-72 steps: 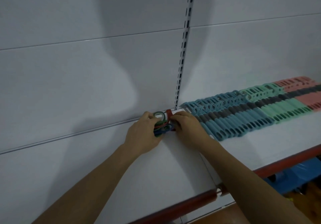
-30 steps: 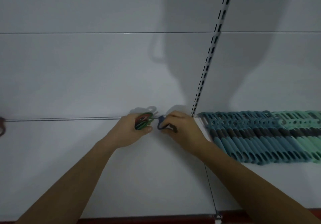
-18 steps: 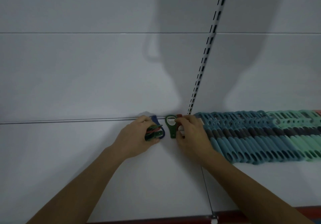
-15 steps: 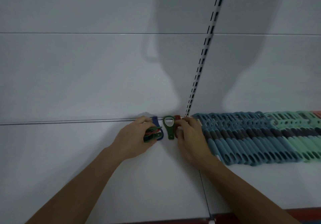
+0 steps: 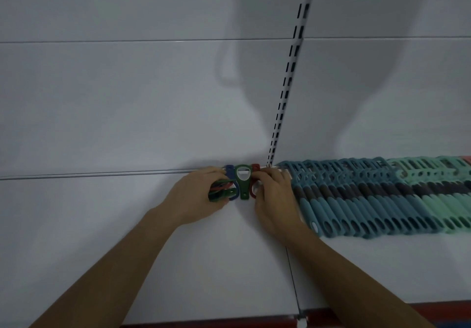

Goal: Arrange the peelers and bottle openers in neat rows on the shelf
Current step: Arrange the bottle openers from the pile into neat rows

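Observation:
A green bottle opener lies flat at the back of the white shelf, head toward the wall. A blue opener peeks out on its left and a red one on its right. My left hand grips a small bunch of openers, green and red among them. My right hand rests beside the red opener with its fingertips on it. Right of that hand runs a long tight row of teal peelers, then mint green ones.
A slotted upright runs up the white back wall above the openers. A seam splits the shelf boards. The shelf's red front edge runs along the bottom. A pink item shows at the far right.
Since a second ago the green opener has been laid down between the hands, next to the red one. The view has shifted slightly; the left hand still holds its bunch.

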The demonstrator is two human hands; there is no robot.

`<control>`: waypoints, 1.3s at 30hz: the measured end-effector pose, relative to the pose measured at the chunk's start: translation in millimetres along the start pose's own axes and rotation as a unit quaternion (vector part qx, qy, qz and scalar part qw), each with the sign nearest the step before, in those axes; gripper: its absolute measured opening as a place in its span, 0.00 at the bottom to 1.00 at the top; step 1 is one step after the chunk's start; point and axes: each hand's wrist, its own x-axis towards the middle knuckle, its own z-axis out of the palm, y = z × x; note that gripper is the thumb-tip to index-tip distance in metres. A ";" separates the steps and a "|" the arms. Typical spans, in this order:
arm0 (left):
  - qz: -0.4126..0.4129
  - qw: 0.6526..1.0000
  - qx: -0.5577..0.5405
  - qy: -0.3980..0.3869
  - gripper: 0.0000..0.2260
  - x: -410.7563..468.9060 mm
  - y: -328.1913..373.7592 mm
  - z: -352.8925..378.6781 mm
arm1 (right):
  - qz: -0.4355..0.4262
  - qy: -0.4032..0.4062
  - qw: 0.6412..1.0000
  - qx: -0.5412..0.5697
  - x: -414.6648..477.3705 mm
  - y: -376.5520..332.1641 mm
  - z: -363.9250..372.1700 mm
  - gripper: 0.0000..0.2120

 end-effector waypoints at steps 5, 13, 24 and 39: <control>-0.035 0.999 -0.030 -0.019 0.21 -3.6 -2.7 -1.4 | 0.000 -0.003 1.000 -0.002 -0.2 -0.9 -1.0 0.17; -0.127 0.970 -0.209 0.005 0.13 -17.4 2.4 -22.9 | -0.024 0.023 0.999 0.036 -1.8 -5.5 -5.1 0.17; -0.163 0.910 -0.382 0.005 0.05 -43.1 19.6 -44.2 | -0.010 -0.088 0.884 0.459 29.8 -55.4 -27.8 0.08; -0.169 0.915 -0.360 0.069 0.26 -60.4 5.2 -58.9 | -0.318 -0.062 0.945 -0.037 7.5 -60.6 29.5 0.09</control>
